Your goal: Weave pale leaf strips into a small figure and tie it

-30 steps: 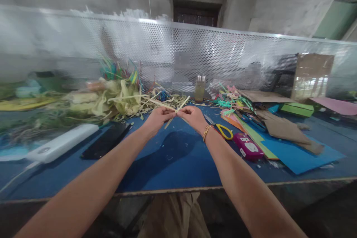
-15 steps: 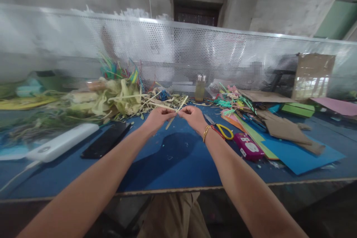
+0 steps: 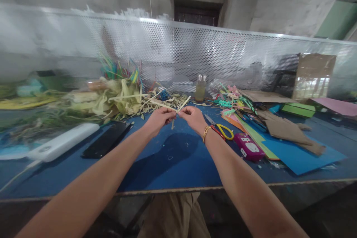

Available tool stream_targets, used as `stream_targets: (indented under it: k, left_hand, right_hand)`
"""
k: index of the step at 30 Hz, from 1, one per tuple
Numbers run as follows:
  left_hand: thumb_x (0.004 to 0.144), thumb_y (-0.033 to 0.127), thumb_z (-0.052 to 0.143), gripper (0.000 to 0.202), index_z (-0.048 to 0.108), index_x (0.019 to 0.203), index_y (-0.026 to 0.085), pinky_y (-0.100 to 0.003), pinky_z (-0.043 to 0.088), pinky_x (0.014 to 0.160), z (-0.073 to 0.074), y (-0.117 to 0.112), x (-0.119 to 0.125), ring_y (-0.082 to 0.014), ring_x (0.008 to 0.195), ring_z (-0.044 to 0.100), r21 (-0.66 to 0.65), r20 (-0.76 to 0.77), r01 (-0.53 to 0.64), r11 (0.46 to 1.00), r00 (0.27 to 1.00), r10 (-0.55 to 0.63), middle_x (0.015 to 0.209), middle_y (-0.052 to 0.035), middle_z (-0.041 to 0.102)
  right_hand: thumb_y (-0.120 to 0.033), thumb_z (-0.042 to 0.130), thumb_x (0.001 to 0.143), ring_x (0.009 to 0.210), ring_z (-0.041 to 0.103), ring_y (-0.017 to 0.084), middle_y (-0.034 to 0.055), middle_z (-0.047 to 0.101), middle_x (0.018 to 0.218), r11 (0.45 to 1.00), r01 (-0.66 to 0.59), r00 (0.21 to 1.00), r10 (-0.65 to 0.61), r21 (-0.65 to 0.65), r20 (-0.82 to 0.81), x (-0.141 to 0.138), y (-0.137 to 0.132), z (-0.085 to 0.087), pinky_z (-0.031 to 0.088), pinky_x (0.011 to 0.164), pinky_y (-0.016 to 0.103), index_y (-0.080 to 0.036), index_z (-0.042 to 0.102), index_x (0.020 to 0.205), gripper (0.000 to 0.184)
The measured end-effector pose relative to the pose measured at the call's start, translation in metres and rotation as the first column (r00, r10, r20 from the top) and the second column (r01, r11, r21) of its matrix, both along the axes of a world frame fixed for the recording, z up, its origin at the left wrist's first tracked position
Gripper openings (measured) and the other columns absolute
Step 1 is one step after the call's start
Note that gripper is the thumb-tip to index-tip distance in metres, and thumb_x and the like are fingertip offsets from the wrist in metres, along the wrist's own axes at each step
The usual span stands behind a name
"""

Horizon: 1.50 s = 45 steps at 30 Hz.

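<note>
Pale yellow-green husk strips (image 3: 184, 103) cross between my two hands above the blue table (image 3: 167, 171). My left hand (image 3: 159, 119) is closed in a pinch on them, with one strip slanting up to the left over the fingers. Close beside it, my right hand (image 3: 193, 118) pinches the crossing from the other side, and a strip end sticks up and to the right. A short end hangs below the fingertips. The exact fold at the fingertips is too small to make out. A gold bracelet circles my right wrist.
Corn husks (image 3: 122, 95) and trimmings pile up at the back left. Left of my arms lie a black phone (image 3: 107, 140) and a white power strip (image 3: 64, 142). Scissors (image 3: 223, 131), a purple case (image 3: 248, 147), coloured paper (image 3: 304, 156) and cardboard (image 3: 287, 128) lie right. A bottle (image 3: 200, 88) stands behind.
The strip end below my fingers has swung from lower left to nearly straight down and shows shorter. The upper right end has shifted slightly right. My hands stay nearly in place.
</note>
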<state>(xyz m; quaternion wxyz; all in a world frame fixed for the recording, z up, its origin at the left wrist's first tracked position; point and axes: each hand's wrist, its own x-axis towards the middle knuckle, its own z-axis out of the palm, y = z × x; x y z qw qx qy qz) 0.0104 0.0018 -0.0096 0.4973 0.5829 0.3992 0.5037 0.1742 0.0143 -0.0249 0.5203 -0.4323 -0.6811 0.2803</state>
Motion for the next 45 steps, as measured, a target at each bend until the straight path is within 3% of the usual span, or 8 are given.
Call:
stream_targets:
  k: [13, 45]
  left_hand:
    - [0.059, 0.023, 0.074, 0.016, 0.062, 0.063, 0.013, -0.020, 0.025, 0.046, 0.0030, -0.0022, 0.0030, -0.0042, 0.047, 0.038, -0.052, 0.088, -0.021, 0.998, 0.996, 0.025, 0.057, 0.0013, 0.054]
    - [0.062, 0.021, 0.073, 0.011, 0.063, 0.062, 0.015, -0.022, 0.024, 0.046, 0.0044, -0.0035, 0.0029, -0.0049, 0.046, 0.037, -0.043, 0.072, -0.044, 0.998, 0.996, 0.047, 0.056, 0.0017, 0.051]
  right_hand:
    - [-0.034, 0.066, 0.073, 0.062, 0.059, 0.012, 0.0010, 0.067, 0.067, 0.999, -0.031, 0.997, 0.029, -0.022, -0.065, -0.0021, -0.0036, 0.0036, 0.045, 0.061, 0.024, -0.017, 0.065, 0.071, 0.016]
    - [-0.032, 0.066, 0.073, 0.062, 0.059, 0.012, 0.0009, 0.067, 0.067, 0.999, -0.030, 0.997, 0.028, -0.037, -0.071, -0.0029, -0.0078, 0.0054, 0.045, 0.060, 0.024, -0.017, 0.065, 0.069, 0.015]
